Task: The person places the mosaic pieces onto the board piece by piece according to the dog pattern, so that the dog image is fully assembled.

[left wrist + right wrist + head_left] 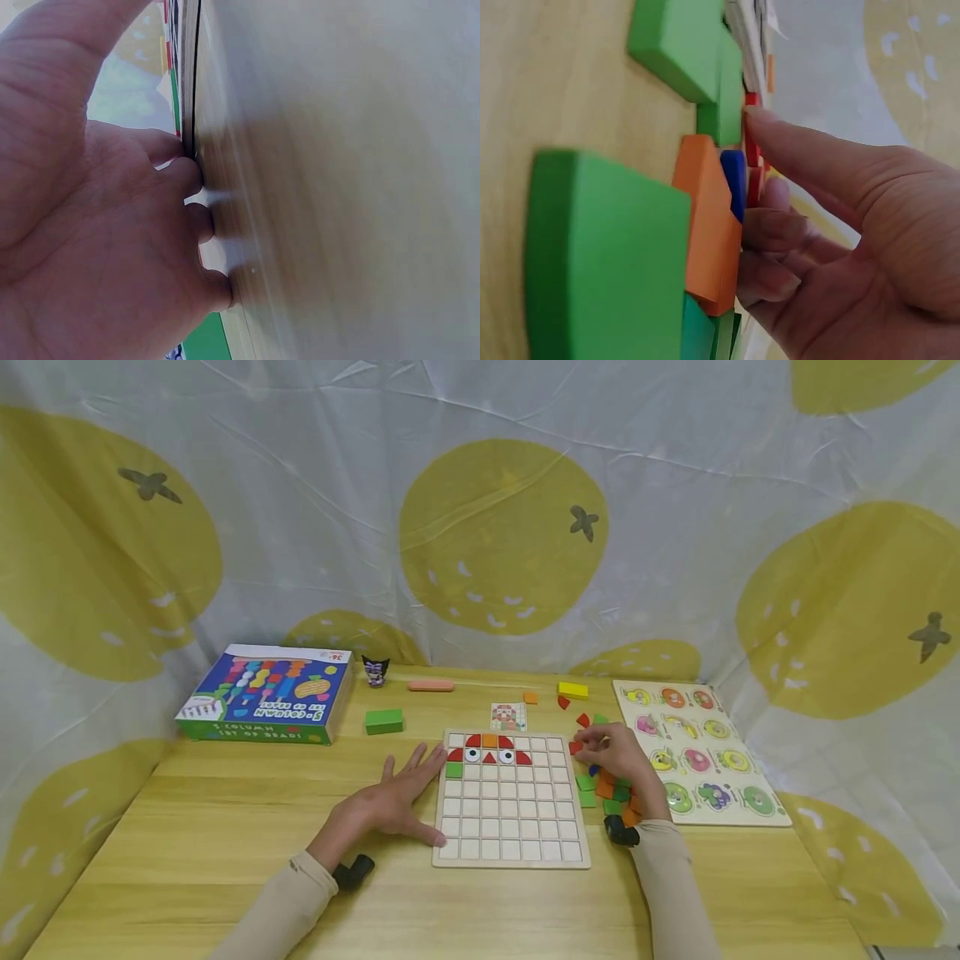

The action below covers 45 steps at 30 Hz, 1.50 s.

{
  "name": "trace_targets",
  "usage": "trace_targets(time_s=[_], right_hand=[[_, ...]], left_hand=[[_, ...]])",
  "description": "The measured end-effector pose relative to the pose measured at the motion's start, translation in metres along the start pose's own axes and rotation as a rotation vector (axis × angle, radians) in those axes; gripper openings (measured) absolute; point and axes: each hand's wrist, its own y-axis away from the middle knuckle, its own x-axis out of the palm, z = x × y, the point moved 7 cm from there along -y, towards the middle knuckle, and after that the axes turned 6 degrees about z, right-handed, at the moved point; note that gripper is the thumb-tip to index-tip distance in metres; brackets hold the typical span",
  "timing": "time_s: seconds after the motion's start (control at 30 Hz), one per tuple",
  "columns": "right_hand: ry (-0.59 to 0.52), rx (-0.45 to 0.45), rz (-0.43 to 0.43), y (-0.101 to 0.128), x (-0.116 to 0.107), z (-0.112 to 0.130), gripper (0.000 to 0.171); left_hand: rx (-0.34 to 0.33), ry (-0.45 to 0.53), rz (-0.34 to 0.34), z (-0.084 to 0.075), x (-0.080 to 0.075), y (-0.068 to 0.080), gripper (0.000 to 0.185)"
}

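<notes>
On the table lies a wooden grid board (492, 817), its top rows partly filled with red, orange and green pieces and two eye tiles. My left hand (393, 797) rests with spread fingers along the board's left edge, thumb at the lower left corner; the left wrist view shows its fingertips (217, 291) down on the tabletop. At the board's right, my right hand (617, 752) pinches a small red piece (575, 747) between thumb and index finger. Close under that hand lie loose green, orange (705, 225) and blue (734, 180) pieces.
A small pattern card (508, 717) sits above the board. Further back are a green block (384, 721), a toy figure (376, 671), a pink stick (431, 686) and a yellow block (573, 690). A bead-set box (255, 732) stands left; a fruit puzzle board (723, 777) lies right.
</notes>
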Motion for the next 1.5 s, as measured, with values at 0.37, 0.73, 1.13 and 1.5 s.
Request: trace_targets(time_s=[0.37, 0.73, 1.13, 1.5], right_hand=[[0.070, 0.027, -0.039, 0.002, -0.001, -0.002, 0.014], [0.071, 0.028, -0.043, 0.001, -0.005, 0.007, 0.014], [-0.106, -0.021, 0.007, -0.009, 0.017, 0.040, 0.010], [-0.127, -0.069, 0.119, -0.020, 0.052, 0.059, 0.006]], left_hand=[[-0.005, -0.006, -0.001, 0.000, 0.001, -0.002, 0.133], [-0.012, -0.001, -0.001, -0.001, 0.001, -0.001, 0.133], [-0.010, -0.014, 0.001, 0.001, 0.000, 0.000, 0.133], [-0.014, -0.009, 0.000, 0.001, 0.000, 0.001, 0.133]])
